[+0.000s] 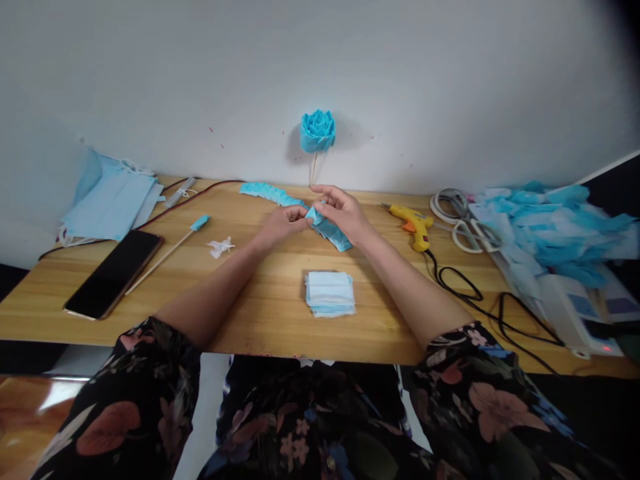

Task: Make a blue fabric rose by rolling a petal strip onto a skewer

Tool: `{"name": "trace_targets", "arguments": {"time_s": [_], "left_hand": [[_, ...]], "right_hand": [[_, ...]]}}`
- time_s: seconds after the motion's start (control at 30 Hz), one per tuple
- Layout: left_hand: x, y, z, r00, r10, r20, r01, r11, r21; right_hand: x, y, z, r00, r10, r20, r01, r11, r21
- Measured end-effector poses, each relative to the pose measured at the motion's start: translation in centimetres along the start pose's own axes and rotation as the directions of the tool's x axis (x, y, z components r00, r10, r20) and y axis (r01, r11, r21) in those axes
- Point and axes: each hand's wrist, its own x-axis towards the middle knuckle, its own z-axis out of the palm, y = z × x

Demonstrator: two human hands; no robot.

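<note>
Head view: pinching blue piece (315, 217) at centre with fingertips of left hand (284, 225) and right hand (346, 212); seemingly midway, with folded row (269, 193) at ten o'clock done, flower (318, 132) at twelve complete, squares (330, 292) at six not yet folded.

The tabletop (273, 303) looks like smooth wood with a soft sheen, the wall (200, 67) like matt paint. The phone (115, 273) has a glossy, glass-like face; the glue gun (421, 231) is smooth, hard plastic. Thin, matt nonwoven cloth makes up the masks (110, 200), the layered stack (330, 293), the row of folded pieces (275, 193) and the crinkled flower (318, 131). The slim stick (160, 262) seems plain wood, the sleeves (135, 400) soft printed cloth
</note>
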Motion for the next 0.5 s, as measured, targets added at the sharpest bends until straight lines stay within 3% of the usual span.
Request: {"name": "trace_targets", "arguments": {"time_s": [0.1, 0.27, 0.4, 0.5], "left_hand": [[0.0, 0.0, 0.0, 1.0, -0.004, -0.005, 0.004, 1.0, 0.024], [-0.1, 0.2, 0.0, 1.0, -0.008, 0.002, 0.008, 1.0, 0.013], [0.0, 0.3, -0.2, 0.999, -0.035, -0.006, 0.035, 0.999, -0.013], [0.1, 0.3, -0.3, 0.999, -0.033, -0.034, 0.032, 0.999, -0.014]], "right_hand": [[0.0, 0.1, 0.2, 0.999, -0.027, 0.022, 0.029, 0.998, -0.056], [0.0, 0.3, 0.0, 0.999, 0.019, -0.051, -0.024, 0.995, -0.093], [0.1, 0.1, -0.7, 0.995, 0.045, -0.094, -0.052, 0.996, -0.069], [0.2, -0.2, -1.3, 0.994, 0.087, -0.059, -0.089, 0.995, -0.034]]}}
